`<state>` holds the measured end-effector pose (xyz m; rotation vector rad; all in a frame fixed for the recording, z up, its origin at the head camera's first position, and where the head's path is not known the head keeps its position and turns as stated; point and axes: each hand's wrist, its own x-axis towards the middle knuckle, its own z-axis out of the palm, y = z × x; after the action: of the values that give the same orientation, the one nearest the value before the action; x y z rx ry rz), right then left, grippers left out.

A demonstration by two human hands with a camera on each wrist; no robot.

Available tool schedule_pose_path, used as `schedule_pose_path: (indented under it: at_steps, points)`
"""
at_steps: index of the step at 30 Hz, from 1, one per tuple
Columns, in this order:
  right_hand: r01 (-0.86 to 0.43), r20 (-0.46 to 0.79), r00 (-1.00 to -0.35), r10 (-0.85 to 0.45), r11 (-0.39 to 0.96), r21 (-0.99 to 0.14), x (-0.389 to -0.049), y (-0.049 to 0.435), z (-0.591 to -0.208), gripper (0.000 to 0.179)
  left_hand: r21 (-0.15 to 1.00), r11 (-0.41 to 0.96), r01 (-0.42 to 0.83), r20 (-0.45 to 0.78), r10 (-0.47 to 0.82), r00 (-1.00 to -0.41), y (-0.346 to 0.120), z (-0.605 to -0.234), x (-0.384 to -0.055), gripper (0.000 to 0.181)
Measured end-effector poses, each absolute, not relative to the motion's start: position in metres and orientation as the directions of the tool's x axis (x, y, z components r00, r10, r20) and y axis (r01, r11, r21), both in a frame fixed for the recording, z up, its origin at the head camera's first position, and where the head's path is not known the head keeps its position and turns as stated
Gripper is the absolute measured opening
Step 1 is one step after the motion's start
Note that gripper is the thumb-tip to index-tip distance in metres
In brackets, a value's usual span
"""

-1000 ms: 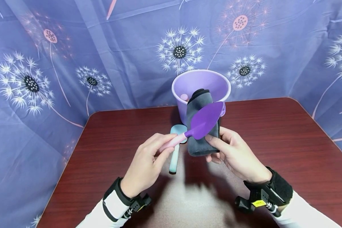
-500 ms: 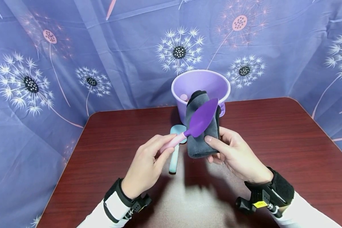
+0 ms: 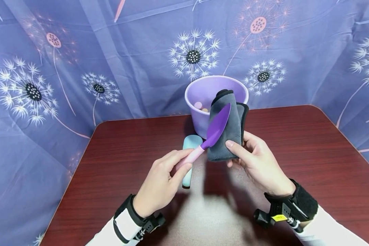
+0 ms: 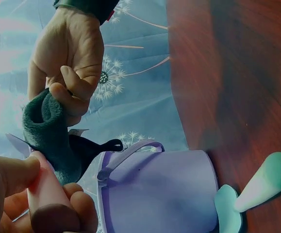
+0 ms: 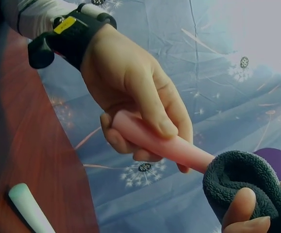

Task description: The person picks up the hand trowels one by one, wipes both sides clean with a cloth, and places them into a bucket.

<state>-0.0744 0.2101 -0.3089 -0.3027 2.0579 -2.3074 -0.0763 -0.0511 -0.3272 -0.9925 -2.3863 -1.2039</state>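
My left hand (image 3: 158,181) grips the purple trowel (image 3: 216,126) by its pink handle (image 3: 194,155), thumb and fingers curled round it; my right hand (image 3: 261,164) pinches the folded grey cloth (image 3: 233,126) between thumb and fingers. Both are held above the table (image 3: 126,153), before the lilac bucket (image 3: 200,124), the trowel's blade overlapping the cloth. I judge the trowel light and fairly stiff, its smooth blade apt to slip; the handle is the sounder hold. The cloth should be soft and yielding, best taken across all its layers. A turquoise shovel (image 3: 192,141) lies nearby.
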Motion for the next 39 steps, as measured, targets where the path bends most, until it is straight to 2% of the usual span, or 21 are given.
schedule_pose_path:
  at_steps: [5, 12, 23, 32, 39]
  points:
    - [-0.130, 0.151, -0.980, -0.132, -0.155, -0.979, -0.078, 0.215, -0.308, 0.028, 0.591, 0.383, 0.710, 0.528, 0.482, -0.699, -0.051, -0.326, -0.075, 0.032]
    - [-0.192, 0.216, -0.971, -0.099, -0.209, -0.959, -0.083, 0.226, -0.306, 0.025, 0.610, 0.387, 0.692, 0.487, 0.506, -0.712, -0.050, -0.325, -0.074, 0.030]
    - [-0.231, 0.237, -0.971, 0.003, -0.249, -0.941, -0.090, 0.241, -0.297, 0.030, 0.608, 0.394, 0.689, 0.458, 0.534, -0.710, -0.048, -0.325, -0.073, 0.028]
    - [-0.305, 0.299, -0.952, 0.059, -0.170, -0.937, -0.092, 0.244, -0.297, 0.026, 0.634, 0.361, 0.684, 0.447, 0.551, -0.705, -0.048, -0.325, -0.073, 0.029]
    - [-0.359, 0.355, -0.929, 0.107, -0.024, -0.933, -0.091, 0.241, -0.299, 0.023, 0.647, 0.355, 0.675, 0.428, 0.563, -0.707, -0.048, -0.325, -0.072, 0.031]
